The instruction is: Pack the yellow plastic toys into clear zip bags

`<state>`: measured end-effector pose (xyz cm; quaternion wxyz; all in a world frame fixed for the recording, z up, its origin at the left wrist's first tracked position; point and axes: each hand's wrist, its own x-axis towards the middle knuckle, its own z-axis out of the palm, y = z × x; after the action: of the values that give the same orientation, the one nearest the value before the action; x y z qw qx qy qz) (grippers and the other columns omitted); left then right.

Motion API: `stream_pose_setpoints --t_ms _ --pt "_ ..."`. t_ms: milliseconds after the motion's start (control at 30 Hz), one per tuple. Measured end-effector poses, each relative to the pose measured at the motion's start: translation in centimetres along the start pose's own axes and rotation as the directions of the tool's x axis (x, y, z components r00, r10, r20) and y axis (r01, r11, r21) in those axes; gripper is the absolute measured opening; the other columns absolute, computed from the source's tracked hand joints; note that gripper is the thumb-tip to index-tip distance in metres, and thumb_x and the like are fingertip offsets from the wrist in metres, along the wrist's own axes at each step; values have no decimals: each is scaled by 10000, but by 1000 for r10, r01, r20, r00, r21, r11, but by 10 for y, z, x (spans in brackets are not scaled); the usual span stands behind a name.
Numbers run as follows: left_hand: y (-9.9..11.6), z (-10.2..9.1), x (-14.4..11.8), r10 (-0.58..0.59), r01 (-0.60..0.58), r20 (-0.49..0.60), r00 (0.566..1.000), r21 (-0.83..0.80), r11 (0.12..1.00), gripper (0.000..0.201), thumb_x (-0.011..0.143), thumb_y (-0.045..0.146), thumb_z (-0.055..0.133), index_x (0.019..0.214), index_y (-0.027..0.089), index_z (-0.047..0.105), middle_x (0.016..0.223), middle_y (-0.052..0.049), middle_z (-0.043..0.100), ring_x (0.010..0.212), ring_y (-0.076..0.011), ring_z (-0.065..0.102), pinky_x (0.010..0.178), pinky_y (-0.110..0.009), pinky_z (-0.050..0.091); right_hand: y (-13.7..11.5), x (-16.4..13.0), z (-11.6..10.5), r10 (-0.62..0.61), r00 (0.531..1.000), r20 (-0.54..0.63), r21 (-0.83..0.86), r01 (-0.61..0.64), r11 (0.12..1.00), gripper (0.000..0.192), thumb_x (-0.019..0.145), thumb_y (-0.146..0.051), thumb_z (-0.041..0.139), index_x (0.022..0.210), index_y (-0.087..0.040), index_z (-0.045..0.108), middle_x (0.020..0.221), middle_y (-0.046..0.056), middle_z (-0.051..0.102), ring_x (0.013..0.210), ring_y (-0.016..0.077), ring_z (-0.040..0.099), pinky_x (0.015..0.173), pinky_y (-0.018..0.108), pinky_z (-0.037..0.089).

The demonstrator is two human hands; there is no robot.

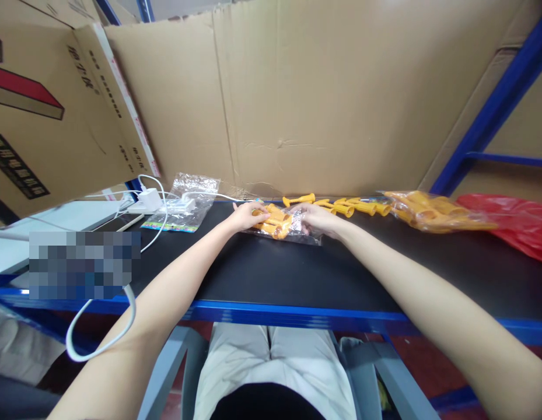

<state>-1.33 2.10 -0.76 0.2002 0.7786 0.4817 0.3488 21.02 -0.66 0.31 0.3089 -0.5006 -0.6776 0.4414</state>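
Observation:
A clear plastic bag [312, 238] lies on the black tabletop in front of me. Several yellow plastic pieces with flared ends [277, 224] are bunched in it or on it; the shiny film makes it hard to tell. My left hand [249, 216] grips the bag's left side, thumb against the yellow pieces. On the other side my right hand [315, 219] pinches the film, its fingertips partly hidden. Just behind and to the right of that hand, loose yellow pieces [362, 207] lie in a row, and one more yellow piece [299, 200] rests behind the bag.
A filled bag of yellow pieces [428, 213] and a red plastic bag [511, 221] lie at the right. Leftward are another clear bag [196, 192], a white charger [150, 199] with cables, a phone [119, 221] and a laptop [56, 219]. Cardboard [306, 105] walls the back.

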Motion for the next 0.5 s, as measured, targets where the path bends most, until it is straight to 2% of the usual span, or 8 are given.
stream_pose_setpoints --t_ms 100,233,300,400,433,500 --pt "-4 0 2 -2 1 15 1000 76 997 217 691 436 630 737 231 682 1060 -73 636 1167 -342 435 1003 -609 -62 -2 1 -9 22 1000 8 148 -23 989 151 736 -167 375 823 -164 498 508 5 516 389 105 441 411 229 355" --pt "-6 1 2 2 -3 7 1000 172 985 251 731 449 586 736 211 664 1032 -89 630 1171 -348 437 1013 -619 14 -4 1 -17 14 997 80 226 -31 974 247 784 -289 307 731 -155 507 581 55 554 451 118 476 443 242 367" --pt "-6 1 2 16 -15 -3 1000 190 982 234 743 430 574 725 207 644 1028 -89 636 1205 -341 406 1012 -618 -8 -4 0 -17 -5 995 95 161 -10 987 258 782 -357 370 711 -158 517 626 60 568 529 125 512 478 235 385" --pt "-5 0 0 49 -46 -16 999 149 988 224 724 405 596 628 202 590 1051 -77 639 1268 -329 325 1010 -608 -56 -3 0 -15 -48 999 2 -42 48 998 171 695 -330 553 700 -159 550 685 43 584 614 122 525 529 222 399" --pt "-4 -1 0 43 -41 -19 999 101 994 249 714 406 605 581 199 564 1045 -73 642 1279 -326 306 1017 -600 -44 -2 1 -15 -64 997 -36 -114 59 992 154 680 -311 570 695 -158 562 699 41 590 629 122 524 543 223 399" --pt "-1 -3 0 -27 27 5 1000 -93 995 297 704 416 609 525 195 526 991 -72 658 1284 -324 298 1040 -573 20 2 2 -16 -96 990 -103 -264 66 962 134 690 -285 552 666 -155 574 705 39 599 645 128 528 576 236 400"
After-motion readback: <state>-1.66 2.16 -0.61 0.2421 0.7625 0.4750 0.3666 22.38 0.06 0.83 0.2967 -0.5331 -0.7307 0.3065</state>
